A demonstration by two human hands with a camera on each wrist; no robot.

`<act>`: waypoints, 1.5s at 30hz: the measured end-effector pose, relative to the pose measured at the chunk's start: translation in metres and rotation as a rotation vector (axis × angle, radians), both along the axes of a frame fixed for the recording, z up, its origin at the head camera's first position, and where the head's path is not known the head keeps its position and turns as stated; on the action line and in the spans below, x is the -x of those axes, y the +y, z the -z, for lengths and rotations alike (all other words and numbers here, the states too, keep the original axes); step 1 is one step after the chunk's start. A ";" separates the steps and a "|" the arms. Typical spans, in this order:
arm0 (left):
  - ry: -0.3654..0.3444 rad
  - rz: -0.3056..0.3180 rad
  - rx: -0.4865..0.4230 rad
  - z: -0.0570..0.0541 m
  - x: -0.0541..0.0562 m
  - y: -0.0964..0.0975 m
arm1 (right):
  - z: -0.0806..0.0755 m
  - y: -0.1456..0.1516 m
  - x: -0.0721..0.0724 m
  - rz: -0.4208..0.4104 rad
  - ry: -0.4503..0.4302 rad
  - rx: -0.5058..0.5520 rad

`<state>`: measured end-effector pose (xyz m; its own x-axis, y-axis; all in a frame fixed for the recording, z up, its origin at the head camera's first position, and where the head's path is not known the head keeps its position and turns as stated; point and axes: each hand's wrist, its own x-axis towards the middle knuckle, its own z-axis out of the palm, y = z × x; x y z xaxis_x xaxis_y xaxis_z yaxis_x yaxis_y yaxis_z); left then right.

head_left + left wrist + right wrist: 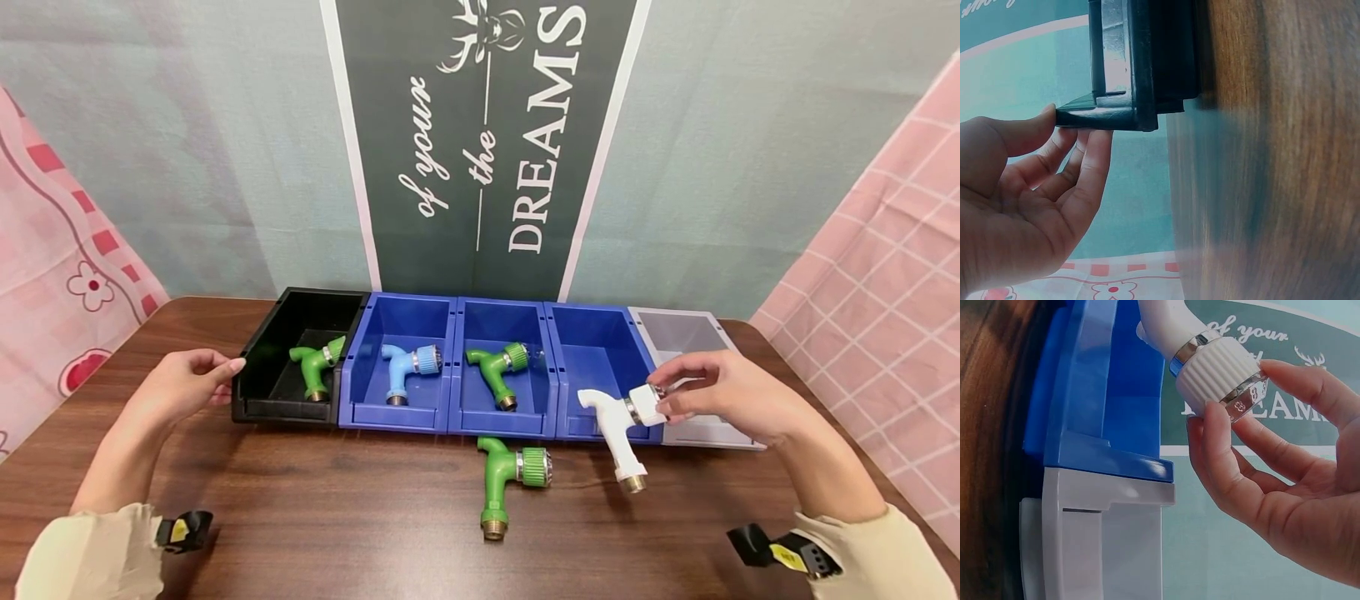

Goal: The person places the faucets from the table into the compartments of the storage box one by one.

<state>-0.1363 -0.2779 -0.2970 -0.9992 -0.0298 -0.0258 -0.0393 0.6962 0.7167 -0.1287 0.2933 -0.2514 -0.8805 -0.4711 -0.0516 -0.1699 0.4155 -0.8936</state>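
Observation:
My right hand [723,392] pinches a white plastic tap [617,423] by its ribbed knob [1219,370], thumb and fingertips around the metal-capped end. The tap overlaps the front of the rightmost blue bin [577,427] in the head view, its brass threaded end pointing down. At the far left, my left hand [176,387] grips the side rim of a black bin [1100,119], thumb above and fingers below. Inside the black bin lies a green tap [313,371]. Another green tap [495,487] lies on the table in front of the bins.
Three blue bins stand in a row between the black bin and a light grey bin [716,432]. The left one holds a light blue tap [401,367], the middle one a green tap [495,375]. Behind the wooden table [337,517] hangs a printed curtain [300,167].

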 end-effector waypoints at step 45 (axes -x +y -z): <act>0.002 0.000 -0.009 0.001 0.000 -0.001 | -0.014 -0.013 0.049 0.231 -0.076 0.023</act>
<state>-0.1360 -0.2785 -0.2982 -0.9993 -0.0296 -0.0239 -0.0377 0.6899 0.7229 -0.1773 0.2804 -0.2377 -0.9590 -0.2596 -0.1135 -0.0047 0.4151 -0.9098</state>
